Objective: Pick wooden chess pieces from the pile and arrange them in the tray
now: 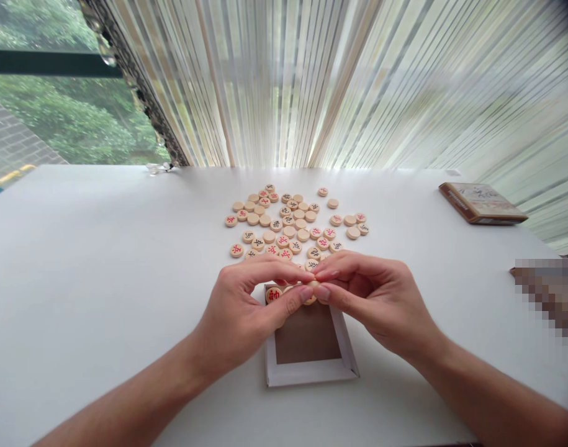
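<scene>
My left hand (246,304) and my right hand (381,295) meet over the far end of a shallow white box (306,375). Between their thumbs and fingertips they pinch a small wooden Chinese chess piece (314,284), mostly covered by the fingers. In the box's far row sits a piece with a red character (274,295); others beside it are partly hidden behind my fingers. Bare brown bottom (306,338) shows in the nearer part of the box. Just beyond my hands lies a loose spread of round wooden pieces (288,231), some face down, others with red or black characters.
A closed flat cardboard box (486,203) lies at the right on the white table (125,267). A pixelated brown object (549,298) is at the right edge. Striped string curtains (274,81) hang behind the table, with a window at the left.
</scene>
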